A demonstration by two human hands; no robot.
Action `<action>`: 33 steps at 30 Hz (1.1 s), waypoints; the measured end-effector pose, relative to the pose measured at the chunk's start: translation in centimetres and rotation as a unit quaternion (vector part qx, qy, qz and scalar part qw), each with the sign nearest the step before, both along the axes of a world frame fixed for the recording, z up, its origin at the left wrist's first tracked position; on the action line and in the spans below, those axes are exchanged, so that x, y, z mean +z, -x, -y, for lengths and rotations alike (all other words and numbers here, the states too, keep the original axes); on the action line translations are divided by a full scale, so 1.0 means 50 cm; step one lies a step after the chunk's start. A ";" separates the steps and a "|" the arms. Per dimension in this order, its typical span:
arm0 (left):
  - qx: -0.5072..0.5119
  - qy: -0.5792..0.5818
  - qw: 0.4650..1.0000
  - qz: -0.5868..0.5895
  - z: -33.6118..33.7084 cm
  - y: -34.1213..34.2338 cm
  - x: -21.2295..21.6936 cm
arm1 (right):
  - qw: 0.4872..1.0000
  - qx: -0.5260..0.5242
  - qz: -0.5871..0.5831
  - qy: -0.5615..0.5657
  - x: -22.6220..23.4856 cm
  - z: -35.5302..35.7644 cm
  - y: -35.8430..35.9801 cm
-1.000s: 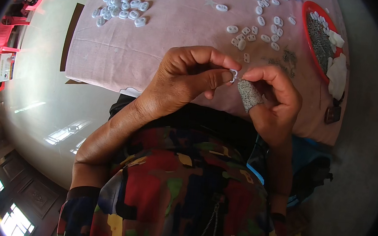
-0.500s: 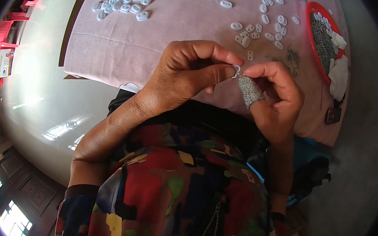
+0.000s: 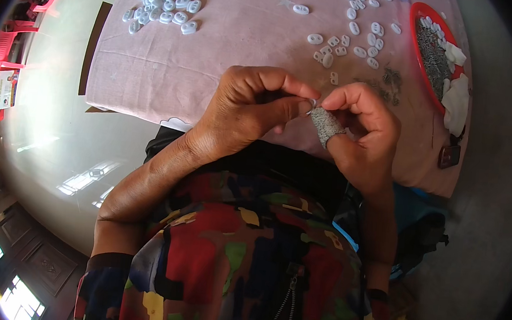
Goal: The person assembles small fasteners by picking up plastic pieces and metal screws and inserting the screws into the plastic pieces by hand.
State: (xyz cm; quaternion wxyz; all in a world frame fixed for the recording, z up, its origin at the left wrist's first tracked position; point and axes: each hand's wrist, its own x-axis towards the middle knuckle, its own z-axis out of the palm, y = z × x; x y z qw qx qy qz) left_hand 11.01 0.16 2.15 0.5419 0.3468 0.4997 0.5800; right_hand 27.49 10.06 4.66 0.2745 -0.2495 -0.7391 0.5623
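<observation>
My left hand [image 3: 245, 107] pinches a small white plastic piece [image 3: 312, 106] between thumb and forefinger; most of it is hidden by the fingertips. Touching or almost touching it, my right hand [image 3: 369, 124] is closed in a pinch. A grey speckled cover [image 3: 326, 127] wraps the right thumb. Whatever the right fingertips hold is too small to make out. Beyond the hands, several white oval plastic pieces with holes [image 3: 377, 29] lie scattered on the pink cloth, with smaller two-holed white pieces [image 3: 334, 78] nearer to me.
A pink cloth [image 3: 171, 85] covers the table. At its far left is a cluster of white oval pieces [image 3: 166, 15]. On the right stands a red tray [image 3: 414, 34] of small grey metal parts [image 3: 432, 59], with white cloth [image 3: 456, 104] at its edge. Loose metal bits [image 3: 392, 80] lie nearby.
Both hands have shifted slightly left and down. The right fingertips have come closer to the white piece, which is now more covered.
</observation>
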 end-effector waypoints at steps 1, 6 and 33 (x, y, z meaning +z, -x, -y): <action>-0.004 0.004 1.000 -0.014 0.002 0.001 -0.003 | 1.000 -0.001 0.000 -0.002 0.000 -0.001 -0.001; 0.005 -0.011 0.999 -0.031 0.001 -0.002 -0.020 | 0.997 0.025 0.026 0.068 -0.006 -0.006 -0.001; -0.021 0.037 0.995 0.088 -0.011 0.023 -0.014 | 0.985 0.043 0.095 -0.140 -0.004 -0.030 0.004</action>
